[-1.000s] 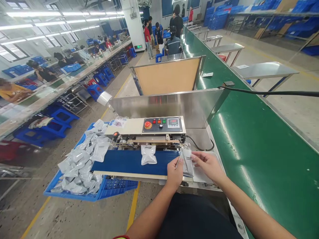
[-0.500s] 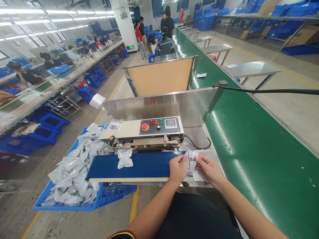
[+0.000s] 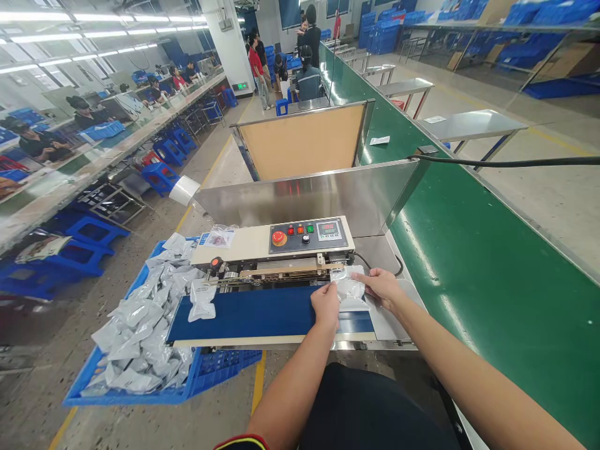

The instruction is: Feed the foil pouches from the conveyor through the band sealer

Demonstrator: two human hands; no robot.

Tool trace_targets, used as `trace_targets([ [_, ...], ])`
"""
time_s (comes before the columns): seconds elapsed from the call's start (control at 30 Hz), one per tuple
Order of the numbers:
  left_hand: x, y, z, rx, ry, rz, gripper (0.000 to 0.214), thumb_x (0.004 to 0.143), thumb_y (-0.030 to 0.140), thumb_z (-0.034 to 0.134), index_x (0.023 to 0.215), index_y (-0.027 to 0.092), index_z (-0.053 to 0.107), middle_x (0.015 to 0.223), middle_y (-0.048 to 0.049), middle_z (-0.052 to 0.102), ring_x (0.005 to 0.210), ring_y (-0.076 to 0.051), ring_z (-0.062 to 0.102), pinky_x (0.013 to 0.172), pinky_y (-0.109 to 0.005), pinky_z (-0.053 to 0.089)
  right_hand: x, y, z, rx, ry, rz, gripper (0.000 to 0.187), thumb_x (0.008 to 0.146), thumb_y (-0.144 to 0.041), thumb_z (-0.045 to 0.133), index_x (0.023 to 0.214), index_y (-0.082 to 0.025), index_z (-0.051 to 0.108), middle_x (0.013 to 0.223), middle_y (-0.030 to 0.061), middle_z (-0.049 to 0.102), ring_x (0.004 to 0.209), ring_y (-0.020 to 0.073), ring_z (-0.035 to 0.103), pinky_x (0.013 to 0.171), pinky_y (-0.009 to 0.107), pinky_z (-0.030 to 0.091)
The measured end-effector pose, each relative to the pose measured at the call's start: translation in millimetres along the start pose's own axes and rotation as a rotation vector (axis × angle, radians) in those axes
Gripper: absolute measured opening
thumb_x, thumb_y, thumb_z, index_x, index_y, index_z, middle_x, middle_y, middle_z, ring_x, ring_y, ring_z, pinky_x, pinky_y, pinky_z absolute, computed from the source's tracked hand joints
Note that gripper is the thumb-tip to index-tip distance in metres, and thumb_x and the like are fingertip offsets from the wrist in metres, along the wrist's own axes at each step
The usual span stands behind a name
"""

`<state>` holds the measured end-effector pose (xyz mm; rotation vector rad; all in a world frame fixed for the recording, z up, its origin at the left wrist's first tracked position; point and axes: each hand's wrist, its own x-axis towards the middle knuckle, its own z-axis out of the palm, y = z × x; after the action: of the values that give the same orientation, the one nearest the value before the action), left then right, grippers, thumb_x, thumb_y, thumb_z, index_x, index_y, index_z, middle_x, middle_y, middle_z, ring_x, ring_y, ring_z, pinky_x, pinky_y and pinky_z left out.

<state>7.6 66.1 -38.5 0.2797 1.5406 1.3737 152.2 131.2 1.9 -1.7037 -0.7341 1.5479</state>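
Between my two hands is a white plastic pouch [image 3: 349,289], its top edge at the right-hand end of the band sealing machine [image 3: 244,245]. My left hand [image 3: 325,306] pinches the pouch's left side, low over the blue conveyor belt [image 3: 272,312]. On its right side, my right hand [image 3: 382,287] grips the upper edge with thumb and fingers. Another white pouch [image 3: 202,301] stands at the belt's left end, its top by the sealing rail. The machine's panel has a red knob [image 3: 279,238] and a lit display [image 3: 329,230].
Left of the belt, a blue crate [image 3: 187,390] is heaped with white pouches [image 3: 140,325]. A metal partition [image 3: 304,194] stands behind the machine. A long green conveyor [image 3: 469,269] runs along the right, with a black cable [image 3: 506,163] above it. People sit and stand farther back.
Both hands have moved the held pouch forward, up to the sealing rail, and it now lies flatter. The other pouch has travelled left along the belt to its end.
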Motion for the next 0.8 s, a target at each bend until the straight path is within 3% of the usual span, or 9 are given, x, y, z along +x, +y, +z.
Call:
trace_targets([
  [0.1, 9, 8, -25.5, -0.009, 0.042, 0.03, 0.045, 0.072, 0.056, 0.087, 0.079, 0.012, 0.083, 0.076, -0.0076, 0.077, 0.071, -0.02, 0.068, 0.069, -0.03, 0.052, -13, -1, 13, 0.004, -0.046, 0.012, 0.061, 0.057, -0.044, 0.11, 0.072, -0.024, 0.055, 0.07, 0.0016, 0.072, 0.062, 0.0137, 0.068, 0.055, 0.023, 0.06],
  [0.2, 16, 22, -54.8, 0.009, 0.067, 0.066, 0.046, 0.072, 0.056, 0.089, 0.087, 0.012, 0.084, 0.083, -0.0096, 0.08, 0.079, -0.023, 0.073, 0.077, -0.034, 0.057, -34, 9, -3, -0.016, -0.092, -0.008, 0.049, 0.071, -0.054, 0.101, 0.078, -0.021, 0.065, 0.085, 0.0088, 0.079, 0.069, 0.0156, 0.072, 0.06, 0.025, 0.062],
  [0.33, 10, 41, -96.0, 0.113, 0.104, 0.174, 0.043, 0.084, 0.055, 0.08, 0.099, 0.015, 0.085, 0.098, -0.0103, 0.083, 0.097, -0.027, 0.077, 0.092, -0.038, 0.06, -76, 47, -63, -0.073, -0.088, -0.101, 0.05, 0.076, -0.064, 0.093, 0.078, -0.021, 0.067, 0.075, 0.0058, 0.076, 0.059, 0.015, 0.066, 0.052, 0.025, 0.053],
  [0.43, -11, 45, -120.3, 0.324, 0.31, 0.481, 0.051, 0.091, 0.054, 0.074, 0.126, 0.017, 0.081, 0.117, -0.013, 0.082, 0.107, -0.029, 0.078, 0.099, -0.042, 0.061, -122, 96, -118, -0.102, 0.005, -0.206, 0.052, 0.079, -0.068, 0.087, 0.075, -0.021, 0.065, 0.066, 0.0017, 0.07, 0.054, 0.0134, 0.059, 0.052, 0.025, 0.046],
  [0.5, -23, 41, -123.4, 0.386, 0.283, 0.635, 0.055, 0.095, 0.056, 0.069, 0.132, 0.015, 0.079, 0.116, -0.0142, 0.082, 0.105, -0.031, 0.079, 0.1, -0.046, 0.062, -154, 136, -153, -0.075, 0.145, -0.223, 0.051, 0.079, -0.068, 0.085, 0.072, -0.022, 0.063, 0.063, -0.0003, 0.068, 0.054, 0.0136, 0.057, 0.054, 0.026, 0.045],
  [0.6, -38, 21, -94.4, 0.354, 0.097, 0.676, 0.052, 0.098, 0.054, 0.066, 0.128, 0.014, 0.081, 0.108, -0.0126, 0.082, 0.092, -0.03, 0.08, 0.094, -0.049, 0.065, -202, 205, -211, -0.071, 0.423, -0.187, 0.047, 0.077, -0.064, 0.084, 0.067, -0.023, 0.064, 0.057, -0.0027, 0.063, 0.055, 0.0145, 0.053, 0.055, 0.026, 0.04],
  [0.7, -66, -22, -36.9, 0.382, -0.186, 0.581, 0.047, 0.096, 0.053, 0.069, 0.12, 0.015, 0.082, 0.096, -0.0082, 0.081, 0.079, -0.027, 0.078, 0.086, -0.045, 0.068, -265, 282, -280, -0.114, 0.761, -0.087, 0.036, 0.077, -0.054, 0.083, 0.064, -0.025, 0.067, 0.06, -0.0013, 0.066, 0.06, 0.0183, 0.057, 0.061, 0.029, 0.043],
  [0.8, -110, -79, 23.3, 0.517, -0.472, 0.447, 0.048, 0.091, 0.057, 0.073, 0.113, 0.015, 0.082, 0.091, -0.007, 0.081, 0.076, -0.026, 0.078, 0.081, -0.043, 0.069, -341, 354, -348, -0.143, 1.161, 0.215, 0.018, 0.087, -0.042, 0.074, 0.081, -0.025, 0.075, 0.078, 0.0049, 0.078, 0.077, 0.026, 0.071, 0.076, 0.034, 0.052],
])
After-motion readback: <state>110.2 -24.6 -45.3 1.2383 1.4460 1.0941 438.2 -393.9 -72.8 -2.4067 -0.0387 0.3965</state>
